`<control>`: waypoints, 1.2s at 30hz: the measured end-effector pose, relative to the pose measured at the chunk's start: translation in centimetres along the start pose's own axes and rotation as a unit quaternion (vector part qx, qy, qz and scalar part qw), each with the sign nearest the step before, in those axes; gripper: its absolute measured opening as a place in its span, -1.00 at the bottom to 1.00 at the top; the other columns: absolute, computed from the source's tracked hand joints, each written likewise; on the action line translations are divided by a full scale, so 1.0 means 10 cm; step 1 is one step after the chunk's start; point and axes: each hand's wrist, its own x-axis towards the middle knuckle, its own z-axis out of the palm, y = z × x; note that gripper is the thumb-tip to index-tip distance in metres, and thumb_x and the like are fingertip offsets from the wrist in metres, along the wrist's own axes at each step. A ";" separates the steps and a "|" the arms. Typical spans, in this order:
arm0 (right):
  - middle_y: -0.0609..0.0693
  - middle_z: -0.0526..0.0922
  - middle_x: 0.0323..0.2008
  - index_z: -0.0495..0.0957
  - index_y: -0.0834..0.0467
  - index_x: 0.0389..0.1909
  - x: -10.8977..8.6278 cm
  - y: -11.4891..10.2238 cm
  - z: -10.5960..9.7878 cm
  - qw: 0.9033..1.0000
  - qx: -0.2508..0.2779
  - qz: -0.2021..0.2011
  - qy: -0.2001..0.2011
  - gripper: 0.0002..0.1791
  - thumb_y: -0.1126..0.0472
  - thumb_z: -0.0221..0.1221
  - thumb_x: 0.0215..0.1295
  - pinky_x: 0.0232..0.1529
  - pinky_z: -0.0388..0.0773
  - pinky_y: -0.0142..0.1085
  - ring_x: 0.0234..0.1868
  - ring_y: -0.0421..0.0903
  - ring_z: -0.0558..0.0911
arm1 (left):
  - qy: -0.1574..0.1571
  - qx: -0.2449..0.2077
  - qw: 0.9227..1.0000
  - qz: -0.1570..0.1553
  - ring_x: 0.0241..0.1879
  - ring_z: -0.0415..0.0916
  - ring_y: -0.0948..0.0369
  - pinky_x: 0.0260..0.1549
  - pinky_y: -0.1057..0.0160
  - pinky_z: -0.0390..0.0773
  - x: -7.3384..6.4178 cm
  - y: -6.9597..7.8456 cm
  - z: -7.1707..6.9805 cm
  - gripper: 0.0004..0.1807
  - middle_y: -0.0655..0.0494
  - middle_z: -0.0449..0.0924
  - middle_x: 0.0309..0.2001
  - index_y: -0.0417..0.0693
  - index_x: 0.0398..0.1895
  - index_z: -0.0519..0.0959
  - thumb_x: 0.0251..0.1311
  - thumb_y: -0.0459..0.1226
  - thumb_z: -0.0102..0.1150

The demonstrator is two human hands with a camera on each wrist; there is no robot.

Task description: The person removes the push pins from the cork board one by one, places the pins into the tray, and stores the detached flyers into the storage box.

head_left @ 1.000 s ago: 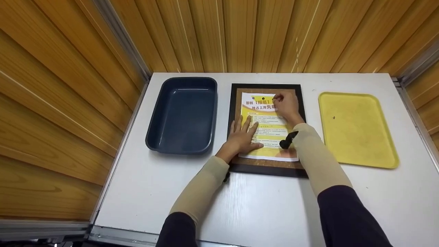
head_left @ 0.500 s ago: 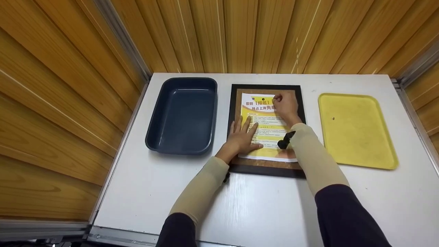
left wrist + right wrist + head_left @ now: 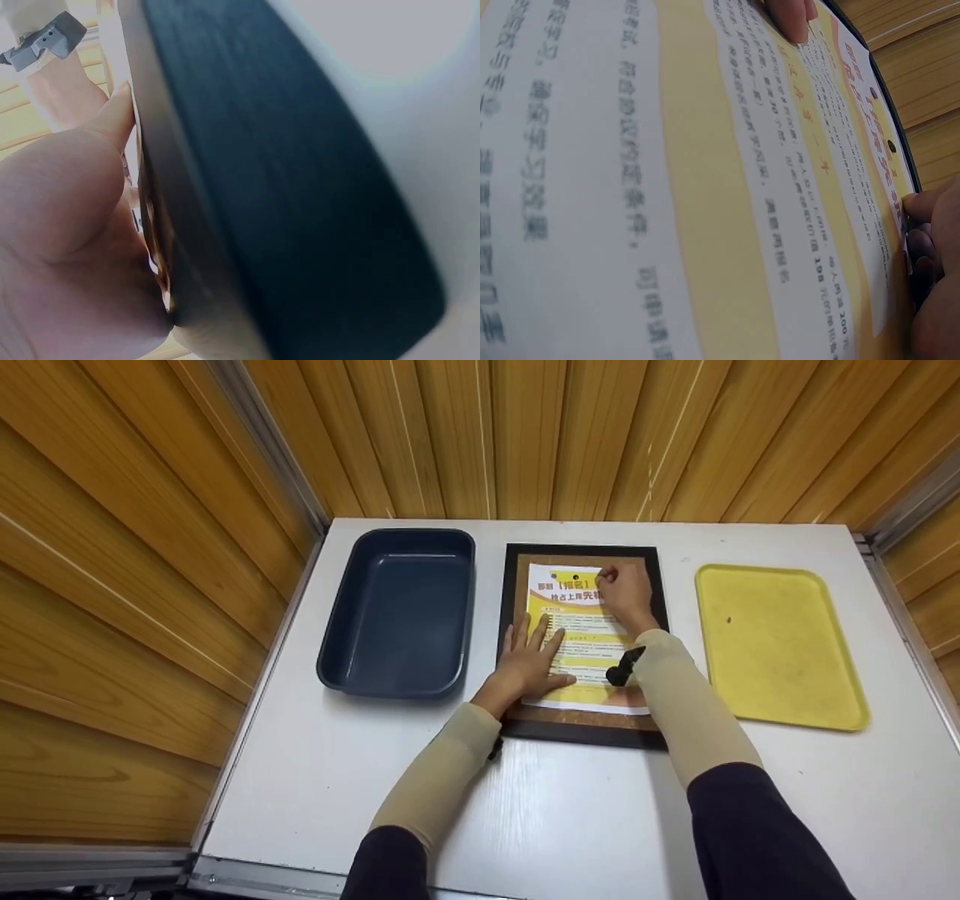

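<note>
A printed yellow-and-white poster [image 3: 592, 660] lies on a black-framed cork board [image 3: 581, 735]. My left hand [image 3: 529, 660] rests flat on the poster's left side, fingers spread. In the left wrist view, the palm [image 3: 60, 202] is beside the board's dark frame edge [image 3: 285, 180]. My right hand [image 3: 628, 589] is at the poster's upper right, thumb and fingertips pinched together on a small push pin, which the fingers largely hide. Two push pins are in the poster's top edge: a dark one [image 3: 576, 577] in the middle and a bluish one [image 3: 553, 576] at the left.
A deep navy tray [image 3: 397, 690] stands left of the board. To the right lies a shallow yellow tray [image 3: 787, 675] with one small dark piece [image 3: 728, 620] on it. A white table [image 3: 570, 817] carries everything, with wood-patterned panels [image 3: 525, 442] behind.
My right hand and forearm have shifted very slightly, and the dark bit seen at its fingertips a second ago is now covered. The left hand stays in place on the poster.
</note>
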 end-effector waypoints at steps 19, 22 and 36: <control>0.17 0.59 -0.10 0.58 0.25 -0.10 0.05 -0.03 -0.02 0.999 -0.035 0.000 -0.031 -0.81 0.22 0.07 0.58 0.04 0.47 0.02 -0.06 0.12 0.57 | 0.018 0.016 1.000 0.000 0.69 -0.51 -0.15 0.59 -0.22 -0.35 -0.06 0.04 -0.08 0.02 -0.03 -0.36 0.75 0.22 0.77 -0.05 0.42 0.40 0.00; 0.17 0.61 -0.09 0.59 0.26 -0.08 0.04 -0.03 -0.03 0.999 -0.032 0.002 -0.031 -0.81 0.23 0.08 0.57 0.07 0.46 0.04 -0.06 0.12 0.57 | 0.021 0.016 1.000 0.003 0.69 -0.51 -0.16 0.59 -0.22 -0.35 -0.06 0.04 -0.05 0.01 -0.04 -0.36 0.75 0.22 0.77 -0.05 0.42 0.40 0.00; 0.16 0.62 -0.12 0.62 0.26 -0.05 0.02 0.01 -0.01 1.000 -0.024 -0.009 -0.003 -0.82 0.24 0.12 0.55 0.03 0.45 0.02 -0.09 0.10 0.56 | 0.017 0.012 1.000 0.008 0.69 -0.53 -0.16 0.58 -0.25 -0.34 -0.04 0.01 -0.04 0.02 -0.03 -0.39 0.75 0.23 0.77 -0.06 0.41 0.41 -0.01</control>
